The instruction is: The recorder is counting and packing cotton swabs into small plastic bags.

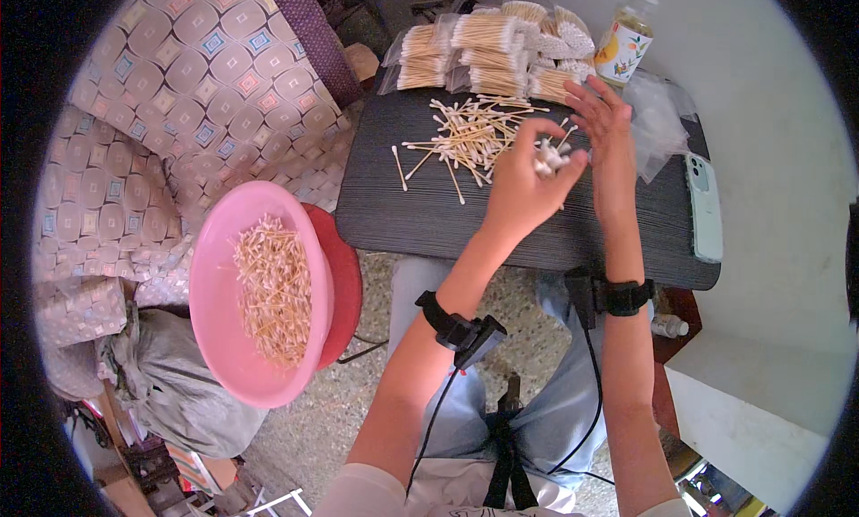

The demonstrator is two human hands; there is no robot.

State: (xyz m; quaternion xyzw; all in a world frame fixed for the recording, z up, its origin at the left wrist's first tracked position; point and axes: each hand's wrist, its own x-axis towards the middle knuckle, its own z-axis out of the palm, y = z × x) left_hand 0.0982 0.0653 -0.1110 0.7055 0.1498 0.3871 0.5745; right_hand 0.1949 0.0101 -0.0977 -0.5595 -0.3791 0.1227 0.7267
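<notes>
A bundle of cotton swabs (549,159) is gripped between the thumb and fingers of my left hand (523,188), white tips facing my other palm. Beside it my right hand (610,145) is raised with its fingers stretched out, holding nothing, its palm turned toward the bundle. Whether the palm touches the swab tips, I cannot tell. Just left of my hands, a loose pile of cotton swabs (474,134) spreads over the dark table (394,220). Behind the pile stand several stacked clear packs of cotton swabs (488,44).
A pink basin (210,338) full of cotton swabs rests on a red stool (347,289) left of the table. Along the table's right side are clear plastic bags (660,128) and a pale phone (705,208). A bottle (626,38) stands at the back right, near the wall.
</notes>
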